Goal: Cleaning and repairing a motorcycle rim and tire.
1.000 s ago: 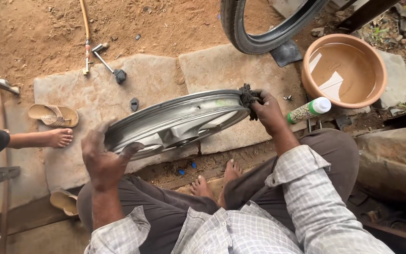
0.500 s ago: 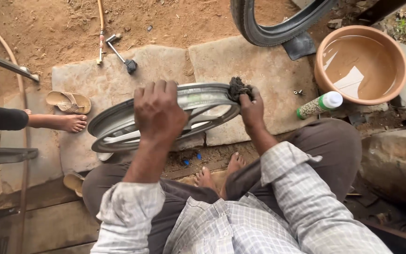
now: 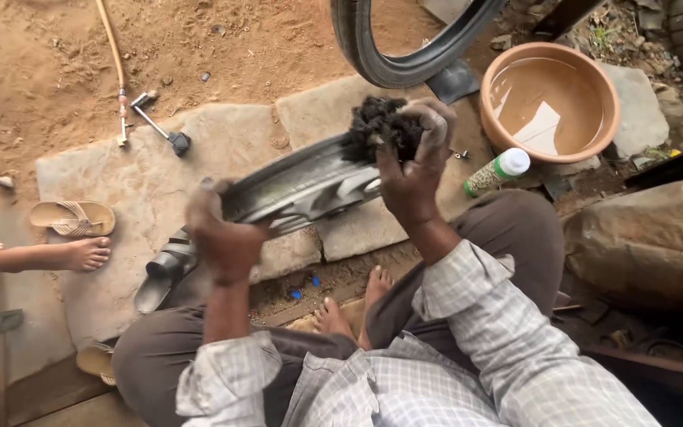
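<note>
Rim: grey metal spoked wheel rim (image 3: 302, 190) lies tilted across the person's knees, above the flat paving stones (image 3: 160, 182).
Left hand: left hand (image 3: 223, 237) is clamped over the near edge of the rim, fingers wrapped on the metal.
Right hand: right hand (image 3: 413, 170) is closed around a black, dirty wad of scrubbing fibre (image 3: 381, 126), pressed at the rim's far edge.
Water: terracotta-coloured round basin of cloudy water (image 3: 551, 99) stands just beyond the right hand, with a green bottle with a white cap (image 3: 496, 174) lying beside it.
Surroundings: black rubber tyre (image 3: 405, 55) stands near the top; a metal hammer-like tool (image 3: 160, 126) lies on the stone; a tan sandal (image 3: 73, 217) and another person's bare foot (image 3: 81, 255) are at the left.
Risk: the rim rests on one hand's grip only, so a hard scrub could probably twist it loose onto the bare toes (image 3: 333, 316) below; a wide sweep might knock the bottle.
</note>
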